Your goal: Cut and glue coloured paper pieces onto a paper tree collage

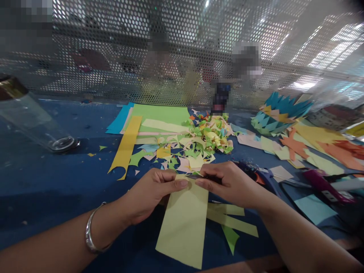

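Note:
In the head view, my left hand (159,193) pinches the upper left edge of a pale yellow paper strip (184,227) between thumb and fingers. The strip hangs down toward me over the blue table. My right hand (224,182) is closed around a pair of dark scissors (195,176), whose handles are mostly hidden by the fingers. Their thin blades point left across the strip's top edge, close to my left thumb. Just beyond both hands lie cut paper scraps (184,163) with curved edges. A yellow strip (126,148) with a rounded notch lies left of them.
Stacked green sheets (162,113) lie behind the scraps, beside a heap of curled cuttings (213,132). A clear bottle (34,117) stands left. On the right are a folded-paper bowl (278,113), a purple glue gun (324,185) and its cable. Perforated metal (119,76) edges the table's back.

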The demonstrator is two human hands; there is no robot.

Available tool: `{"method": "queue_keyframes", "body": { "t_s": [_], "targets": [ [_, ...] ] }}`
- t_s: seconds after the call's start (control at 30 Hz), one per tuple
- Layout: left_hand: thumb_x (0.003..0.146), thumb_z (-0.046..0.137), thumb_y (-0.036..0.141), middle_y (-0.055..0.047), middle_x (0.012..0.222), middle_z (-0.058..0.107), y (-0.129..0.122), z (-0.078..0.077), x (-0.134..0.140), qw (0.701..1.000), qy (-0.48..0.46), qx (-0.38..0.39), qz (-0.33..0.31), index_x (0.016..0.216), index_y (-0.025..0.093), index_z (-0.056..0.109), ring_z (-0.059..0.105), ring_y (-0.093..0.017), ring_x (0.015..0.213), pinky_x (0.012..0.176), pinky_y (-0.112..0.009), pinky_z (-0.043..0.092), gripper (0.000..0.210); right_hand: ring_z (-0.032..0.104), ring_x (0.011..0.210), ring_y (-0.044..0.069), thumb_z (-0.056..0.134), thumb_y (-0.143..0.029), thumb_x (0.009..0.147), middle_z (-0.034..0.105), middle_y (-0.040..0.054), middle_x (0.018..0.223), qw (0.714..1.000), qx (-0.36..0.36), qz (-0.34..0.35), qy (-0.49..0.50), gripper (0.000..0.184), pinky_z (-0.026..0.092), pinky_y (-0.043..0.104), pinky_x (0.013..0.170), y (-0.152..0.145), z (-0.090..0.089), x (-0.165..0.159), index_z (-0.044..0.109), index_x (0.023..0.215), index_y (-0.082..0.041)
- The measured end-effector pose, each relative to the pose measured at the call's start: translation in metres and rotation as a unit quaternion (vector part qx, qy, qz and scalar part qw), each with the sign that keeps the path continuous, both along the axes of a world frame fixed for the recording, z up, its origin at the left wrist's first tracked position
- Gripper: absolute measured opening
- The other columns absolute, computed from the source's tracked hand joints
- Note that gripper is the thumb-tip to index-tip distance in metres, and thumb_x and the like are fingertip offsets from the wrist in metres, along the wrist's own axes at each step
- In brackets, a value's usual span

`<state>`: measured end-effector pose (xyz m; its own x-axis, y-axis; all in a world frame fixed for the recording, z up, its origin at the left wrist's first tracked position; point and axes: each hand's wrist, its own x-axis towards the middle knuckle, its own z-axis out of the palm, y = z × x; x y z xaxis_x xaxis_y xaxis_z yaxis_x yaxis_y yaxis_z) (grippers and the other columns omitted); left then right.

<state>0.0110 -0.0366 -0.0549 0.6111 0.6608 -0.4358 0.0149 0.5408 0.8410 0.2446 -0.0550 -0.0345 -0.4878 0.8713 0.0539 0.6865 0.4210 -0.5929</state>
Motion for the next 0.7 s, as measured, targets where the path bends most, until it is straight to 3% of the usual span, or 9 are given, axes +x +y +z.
{"method": "queue_keyframes", "body": {
  "t_s": [0.7],
  "targets": [
    [0.075,0.083,0.044,-0.006,0.078,0.073,-0.0004,-0.0033,0.0009,1.000,0.000,-0.001,-0.024,0.081,0.015,0.080,0.061,-0.013,0.066,0.066,-0.027,0.044,0.030,0.035,0.057,0.009,0.053,-0.044,0.100,0.040,-0.0044,0.063,1.000,-0.012,0.010,-0.008,0.039,0.026,0.029,0.053,-0.0017,-0.0010,0.0015,0.042,0.071,-0.021]
  ]
}}
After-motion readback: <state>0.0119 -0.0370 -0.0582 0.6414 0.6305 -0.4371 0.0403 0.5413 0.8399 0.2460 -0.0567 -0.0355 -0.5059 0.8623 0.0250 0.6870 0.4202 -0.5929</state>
